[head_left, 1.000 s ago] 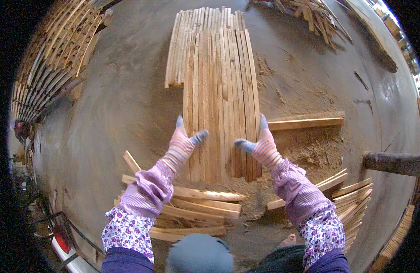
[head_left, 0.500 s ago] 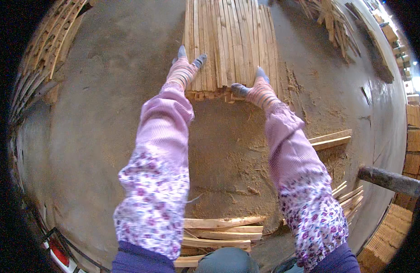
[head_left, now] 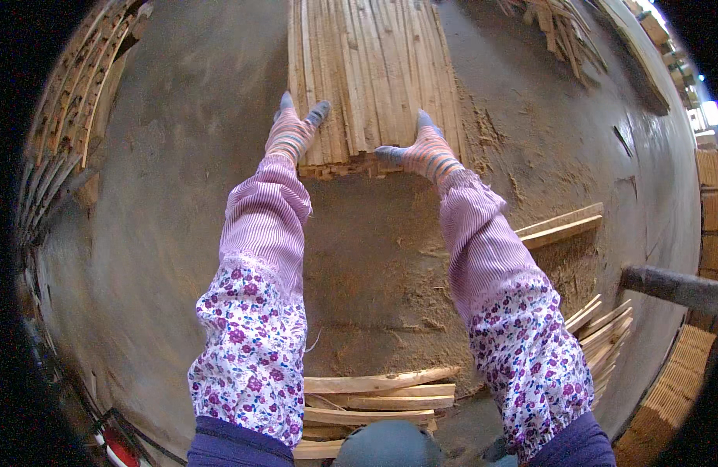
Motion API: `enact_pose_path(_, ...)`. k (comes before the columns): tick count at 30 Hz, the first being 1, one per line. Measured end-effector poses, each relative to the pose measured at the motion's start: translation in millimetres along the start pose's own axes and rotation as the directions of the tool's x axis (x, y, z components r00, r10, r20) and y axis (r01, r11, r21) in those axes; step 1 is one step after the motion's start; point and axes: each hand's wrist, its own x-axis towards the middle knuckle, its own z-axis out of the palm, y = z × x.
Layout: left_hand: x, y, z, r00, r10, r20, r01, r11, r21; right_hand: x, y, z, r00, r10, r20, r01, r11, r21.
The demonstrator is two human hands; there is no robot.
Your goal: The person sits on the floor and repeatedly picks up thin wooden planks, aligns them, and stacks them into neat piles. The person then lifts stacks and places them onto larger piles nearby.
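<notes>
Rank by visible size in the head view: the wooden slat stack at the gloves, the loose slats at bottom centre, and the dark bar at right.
1. Wooden slat stack
2. Loose slats, taken together
3. Dark bar

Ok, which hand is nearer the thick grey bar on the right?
Right. Your right hand, at the near end of the wood stack, is left of the grey bar; your left hand, at the stack's left edge, is farther left.

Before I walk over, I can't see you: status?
Left hand at left edge of strip stack; right hand at its near end. Loose slats nearer me, clear of hands.
</notes>
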Motion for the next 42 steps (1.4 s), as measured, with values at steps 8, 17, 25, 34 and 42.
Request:
enact_pose_path(8, 19, -16, -8, 0.980, 0.057, -0.193, 0.026, 0.914, 0.405, -158, 125, 7, 0.872, -0.035, -0.488, 0.160, 0.963, 0.217)
enact_pose_path(17, -168, 126, 181, 0.313, 0.950, -0.018, -0.839, 0.285, 0.464, -466, 349, -37, 0.356, 0.730, -0.583, -0.654, 0.640, 0.402)
enact_pose_path(25, -287, 125, 344, 0.623, 0.591, 0.512, -0.775, 0.378, 0.507, -422, 383, 14, 0.198, 0.936, -0.290, -0.794, 0.327, 0.513)
enact_pose_path(34, -358, 119, 310, 0.473, 0.384, 0.793, 0.167, 0.845, -0.508, -453, 415, 26, 0.324, 0.658, -0.679, -0.593, 0.701, 0.396)
enact_pose_path(42, -439, 61, 278, 0.247, 0.275, 0.929, 0.582, 0.725, -0.369, -420, 452, -6, 0.560, 0.623, -0.546, -0.298, 0.767, 0.569)
